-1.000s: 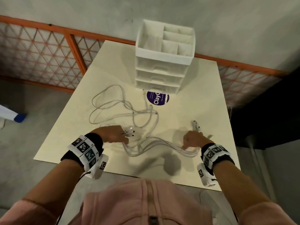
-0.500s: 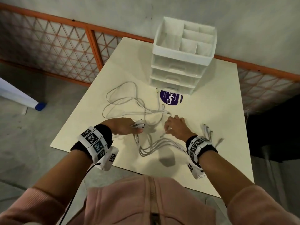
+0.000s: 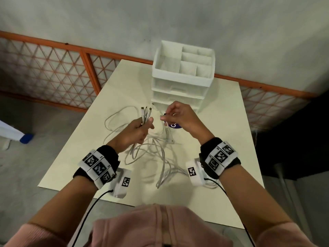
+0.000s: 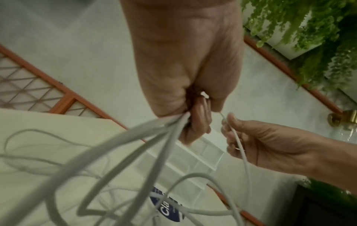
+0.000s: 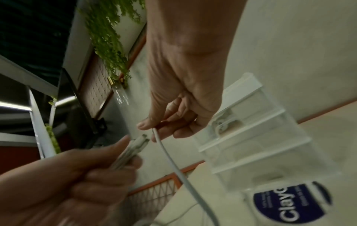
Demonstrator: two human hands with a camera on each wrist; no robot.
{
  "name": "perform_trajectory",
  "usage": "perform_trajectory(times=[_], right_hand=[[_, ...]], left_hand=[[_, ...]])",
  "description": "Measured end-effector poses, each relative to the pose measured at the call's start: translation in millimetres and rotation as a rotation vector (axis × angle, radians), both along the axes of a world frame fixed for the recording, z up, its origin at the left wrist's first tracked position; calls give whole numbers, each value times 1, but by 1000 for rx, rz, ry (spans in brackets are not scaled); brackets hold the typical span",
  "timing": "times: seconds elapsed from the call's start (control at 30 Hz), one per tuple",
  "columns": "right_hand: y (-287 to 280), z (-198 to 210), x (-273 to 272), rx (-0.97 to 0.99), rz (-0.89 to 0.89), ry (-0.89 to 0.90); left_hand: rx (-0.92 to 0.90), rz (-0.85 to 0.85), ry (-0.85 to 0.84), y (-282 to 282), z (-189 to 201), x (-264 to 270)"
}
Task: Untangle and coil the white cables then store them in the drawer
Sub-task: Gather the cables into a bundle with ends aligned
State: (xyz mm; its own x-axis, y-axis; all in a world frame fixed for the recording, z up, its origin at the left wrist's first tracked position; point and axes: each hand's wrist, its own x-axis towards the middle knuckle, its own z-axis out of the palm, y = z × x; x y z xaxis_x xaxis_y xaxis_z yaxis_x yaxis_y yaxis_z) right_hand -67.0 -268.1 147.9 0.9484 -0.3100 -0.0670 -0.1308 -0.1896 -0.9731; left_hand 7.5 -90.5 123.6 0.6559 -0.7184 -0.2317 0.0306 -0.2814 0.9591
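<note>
White cables [image 3: 151, 154] are lying in a loose tangle across the middle of the bench [image 3: 222, 139], with loops trailing toward its near edge and its left edge. Several of their ends are being lifted above the bench by the left hand [image 3: 135, 132], whose fingers are curling round a bundle of them so that the plugs [image 3: 146, 111] are sticking up past the thumb. In the left wrist view the gathered strands [image 4: 154, 137] are fanning down from that fist toward the bench. Just beside it, the right hand [image 3: 179, 118] is pinching the end of one more cable [image 5: 173, 160] between thumb and forefinger; that cable is hanging down from the pinch to the tangle below. Both hands are hovering close together, apart from each other, in front of the drawer unit [image 3: 179, 93], which is standing at the far edge of the bench with its drawers closed and an open divided tray on top. A round blue sticker [image 5: 291, 204] is showing on the bench just in front of the unit.
</note>
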Motion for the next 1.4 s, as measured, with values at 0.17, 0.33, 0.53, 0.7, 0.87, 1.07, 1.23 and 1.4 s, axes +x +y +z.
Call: perform_trajectory(times=[0.17, 0.33, 0.53, 0.7, 0.87, 1.07, 1.23, 1.4], right_hand=[[29, -9, 16, 59, 25, 1], [26, -14, 8, -77, 186, 95], [-33, -24, -4, -453, 182, 298], [-72, -31, -22, -483, 7, 334], [-80, -10, -16, -467, -116, 127], [-26, 33, 11, -428, 92, -25], [-15, 41, 12, -466, 145, 17], [-74, 7, -20, -576, -51, 273]], left_hand=[[-157, 104, 111, -12, 7, -4], [-166, 375, -46, -10, 10, 7], [-586, 533, 211, 5, 30, 25], [-547, 562, 112, 15, 40, 39], [-232, 461, -204, 14, 31, 36], [-148, 113, -140, -7, 34, 13], [-136, 35, -181, -8, 37, 10], [-133, 157, -276, 17, 31, 39]])
